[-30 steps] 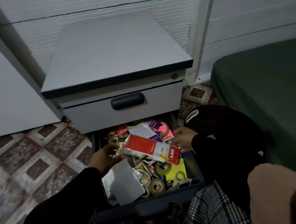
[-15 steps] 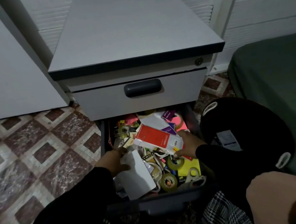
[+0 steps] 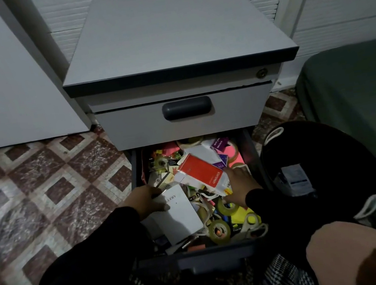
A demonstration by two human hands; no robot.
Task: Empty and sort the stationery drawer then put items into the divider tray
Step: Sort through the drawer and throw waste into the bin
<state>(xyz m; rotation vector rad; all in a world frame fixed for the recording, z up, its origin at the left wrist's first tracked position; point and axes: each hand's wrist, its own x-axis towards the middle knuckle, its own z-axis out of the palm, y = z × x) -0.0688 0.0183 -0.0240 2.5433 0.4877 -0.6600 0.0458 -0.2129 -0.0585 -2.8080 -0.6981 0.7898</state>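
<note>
Drawer emptying: both hands in clutter

My left hand (image 3: 148,200) grips the white rectangular box (image 3: 180,213); my right hand (image 3: 238,184) grips the red-and-white stationery packet (image 3: 201,173), lower centre of frame. Loose tape rolls may snag and spill.

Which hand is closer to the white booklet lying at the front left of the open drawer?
Left. The left hand grips the top edge of the white booklet. The right hand is across the drawer, resting by the red and white packet, clear of the booklet.
</note>
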